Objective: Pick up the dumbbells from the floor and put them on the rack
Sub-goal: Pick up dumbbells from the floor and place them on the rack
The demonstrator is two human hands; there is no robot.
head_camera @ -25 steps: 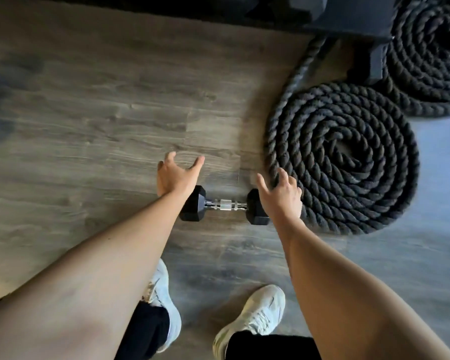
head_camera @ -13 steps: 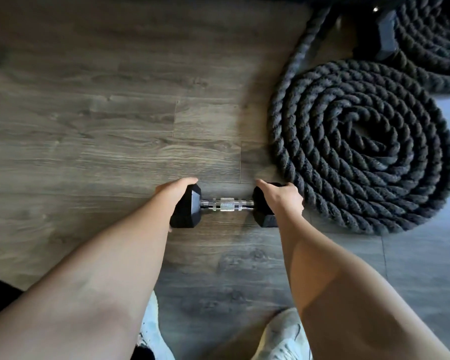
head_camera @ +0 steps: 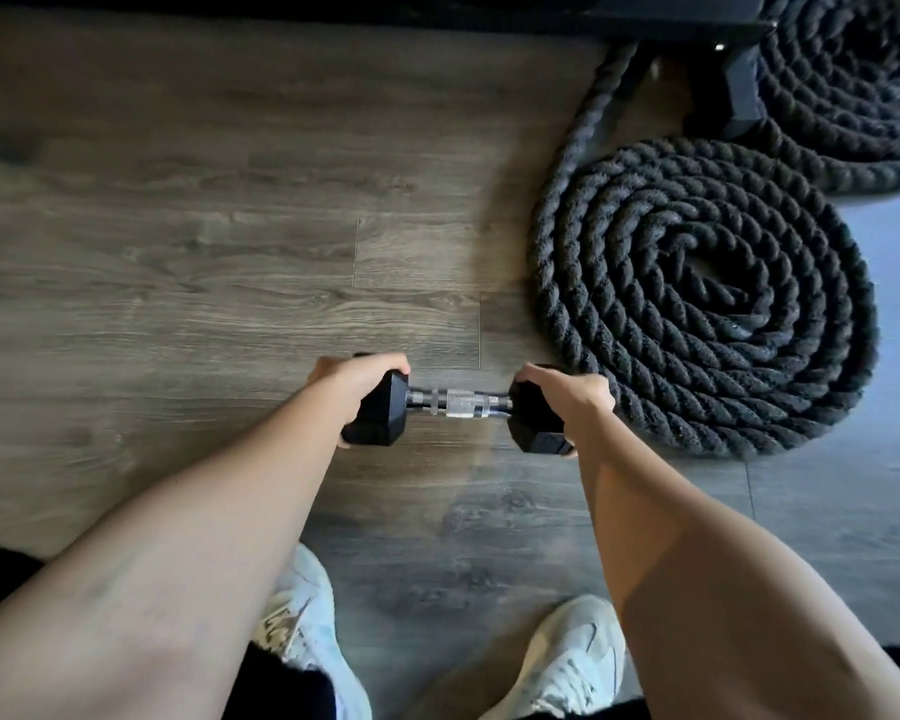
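Observation:
A black hex dumbbell (head_camera: pixel 461 402) with a silver knurled handle lies crosswise over the wooden floor in front of my feet. My left hand (head_camera: pixel 352 376) is closed over its left head. My right hand (head_camera: pixel 570 394) is closed over its right head. The handle between the two heads is bare. Whether the dumbbell rests on the floor or hangs just above it is unclear. A dark rack foot (head_camera: pixel 744 90) shows at the top right; the rest of the rack is out of view.
A thick black rope coil (head_camera: pixel 697 298) lies on the floor right of the dumbbell, close to my right hand. A second coil (head_camera: pixel 853 85) sits at the top right. My white shoes (head_camera: pixel 567 662) stand below. Open wooden floor (head_camera: pixel 178 262) spreads to the left.
My two hands went from open above the dumbbell to closed over its two heads. The view has shifted slightly nearer to the floor.

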